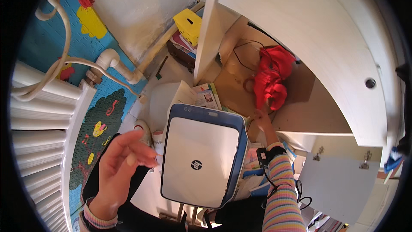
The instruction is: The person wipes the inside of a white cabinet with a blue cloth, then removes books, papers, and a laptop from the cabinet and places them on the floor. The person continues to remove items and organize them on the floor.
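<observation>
My right hand reaches under the white desk, its fingers at the lower end of a bunched red cloth or bag; whether they grip it is hard to tell. The red bundle lies on a brown surface beside a thin dark cable. My left hand is raised at the left with fingers apart and nothing in it. Between my hands is an HP printer, white with a blue border, its lid down. A black band with a small device and cable is around my right wrist.
Papers and booklets lie beyond the printer. A yellow box sits on stacked books near the wall. At the left stand a white radiator and a pipe. The white desk top overhangs at the upper right; a cabinet door hangs below.
</observation>
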`<act>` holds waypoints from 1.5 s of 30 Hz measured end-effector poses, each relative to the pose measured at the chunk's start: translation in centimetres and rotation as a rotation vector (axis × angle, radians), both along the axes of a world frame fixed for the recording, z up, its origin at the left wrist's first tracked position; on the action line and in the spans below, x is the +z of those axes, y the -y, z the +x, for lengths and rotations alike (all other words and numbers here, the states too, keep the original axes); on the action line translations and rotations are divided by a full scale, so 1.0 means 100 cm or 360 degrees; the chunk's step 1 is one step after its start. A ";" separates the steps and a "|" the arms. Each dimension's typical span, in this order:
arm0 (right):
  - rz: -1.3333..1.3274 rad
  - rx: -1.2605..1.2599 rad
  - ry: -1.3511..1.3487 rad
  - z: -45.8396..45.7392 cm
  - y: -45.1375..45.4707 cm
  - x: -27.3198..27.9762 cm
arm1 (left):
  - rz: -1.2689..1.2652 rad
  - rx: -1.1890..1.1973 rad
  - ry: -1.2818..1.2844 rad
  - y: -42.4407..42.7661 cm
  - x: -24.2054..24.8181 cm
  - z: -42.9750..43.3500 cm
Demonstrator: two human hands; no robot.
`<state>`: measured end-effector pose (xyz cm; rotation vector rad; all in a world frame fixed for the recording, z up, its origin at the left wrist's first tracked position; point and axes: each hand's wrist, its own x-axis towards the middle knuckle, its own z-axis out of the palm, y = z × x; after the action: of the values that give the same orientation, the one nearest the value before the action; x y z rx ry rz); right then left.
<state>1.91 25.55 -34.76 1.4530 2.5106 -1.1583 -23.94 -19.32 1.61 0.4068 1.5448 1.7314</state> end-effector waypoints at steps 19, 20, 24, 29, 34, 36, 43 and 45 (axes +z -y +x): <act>0.0533 0.0698 0.0664 -0.088 -0.054 -0.034 | -0.0476 0.0185 -0.0031 -0.008 -0.024 0.002; 0.0546 0.0706 0.0672 -0.089 -0.055 -0.039 | -0.0488 0.0186 -0.0036 -0.008 -0.024 0.002; 0.0567 0.0693 0.0766 -0.074 -0.054 -0.062 | -0.0505 0.0191 -0.0047 -0.011 -0.024 0.002; 0.0774 0.0983 0.0731 -0.012 -0.013 -0.051 | -0.0495 0.0130 -0.0100 -0.016 -0.016 0.007; 0.0557 0.0387 0.0174 0.027 0.019 0.017 | -0.0128 -0.0106 -0.0007 -0.018 -0.002 0.011; 0.0088 -0.0034 -0.0436 0.028 0.033 0.057 | -0.0140 -0.0152 0.0000 -0.019 0.001 0.017; -0.0860 -0.0492 -0.1684 0.046 0.155 0.231 | 0.0082 -0.0491 0.0080 -0.027 -0.003 0.047; -0.0933 -0.0459 -0.1812 0.049 0.185 0.265 | 0.0117 -0.0586 0.0058 -0.032 -0.008 0.058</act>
<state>6.79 7.03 -8.21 1.1335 1.9528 -3.1033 -18.17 -16.12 0.81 0.6498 1.2887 1.5000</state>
